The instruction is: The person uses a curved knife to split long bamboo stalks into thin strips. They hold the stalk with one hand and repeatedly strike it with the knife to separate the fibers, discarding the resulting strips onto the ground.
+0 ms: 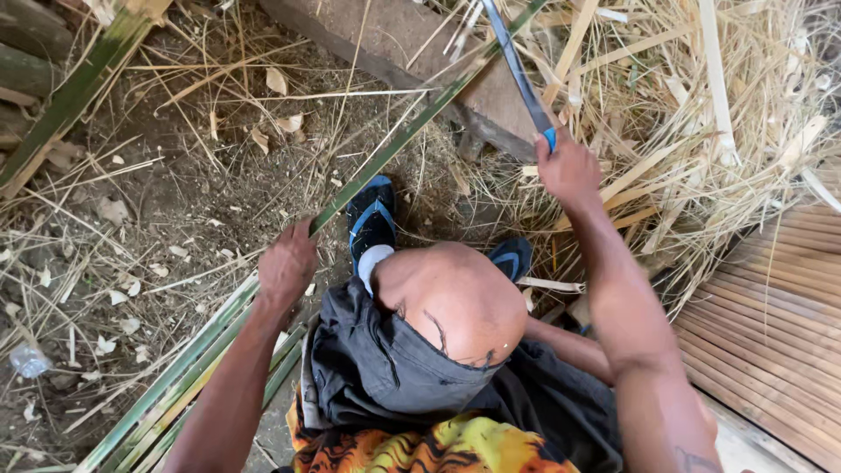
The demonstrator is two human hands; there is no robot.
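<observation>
My left hand (287, 264) grips a long green bamboo strip (412, 131) that runs diagonally from the lower left toward the upper right. My right hand (569, 171) is closed on the blue handle of a long knife (512, 61), whose blade points up and away and crosses the strip near the top. More green bamboo strips (188, 377) lie bundled under my left forearm. My bent knee (455, 293) sits between my arms, with blue sandals (371, 219) on my feet.
A wooden block (420, 52) lies on the dirt ahead. Dry pale bamboo shavings (701, 114) pile up at the right. Slatted bamboo panel (771, 324) at the lower right. A thick green bamboo piece (70, 96) leans at the upper left. A crushed plastic bottle (28, 359) lies at the left.
</observation>
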